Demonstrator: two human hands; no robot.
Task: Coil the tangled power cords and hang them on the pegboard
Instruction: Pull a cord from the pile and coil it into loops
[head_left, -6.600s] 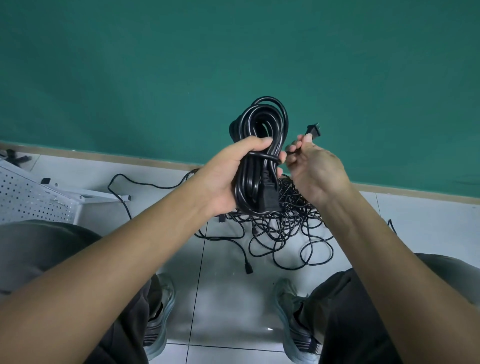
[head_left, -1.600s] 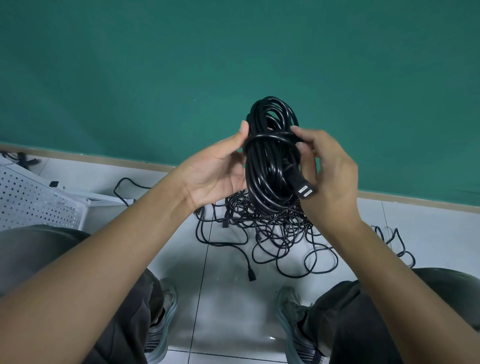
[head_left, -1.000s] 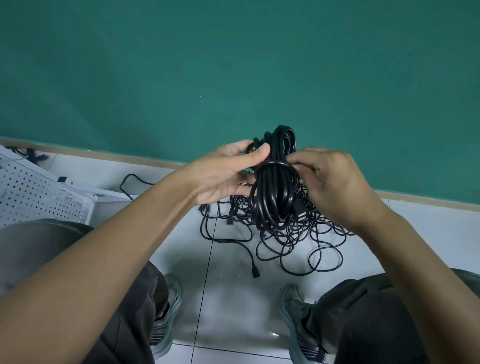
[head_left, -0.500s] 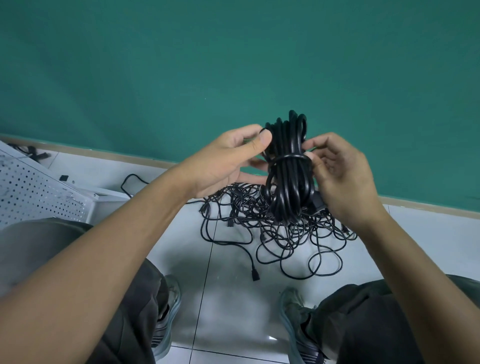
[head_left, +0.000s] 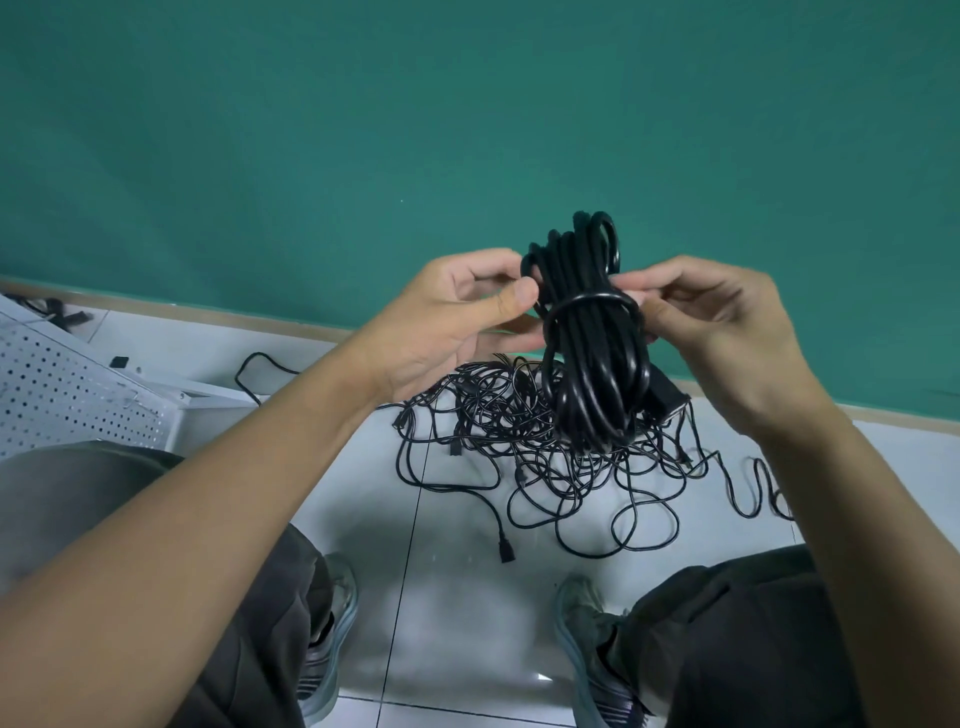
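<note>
A black coiled power cord (head_left: 592, 358) hangs upright in front of me, bound round its upper part by one wrap of its own cable. My left hand (head_left: 457, 317) pinches the coil's left side between thumb and fingers. My right hand (head_left: 711, 322) grips the right side at the wrap, fingers curled on the cable. A plug end (head_left: 665, 397) sticks out low on the right of the coil. Below, a tangled pile of black cords (head_left: 545, 452) lies on the tiled floor. The white pegboard (head_left: 57, 384) lies at the far left.
A green wall (head_left: 467, 130) rises just behind the pile. My knees and grey shoes (head_left: 332, 649) frame the floor at the bottom. One loose cord end (head_left: 505, 555) trails toward me; another cord (head_left: 758, 488) snakes off to the right.
Over the last seconds the free end was wound round the coil and tucked. Since half a second ago both hands stay on the bundle, fingers shifted slightly at the wrap.
</note>
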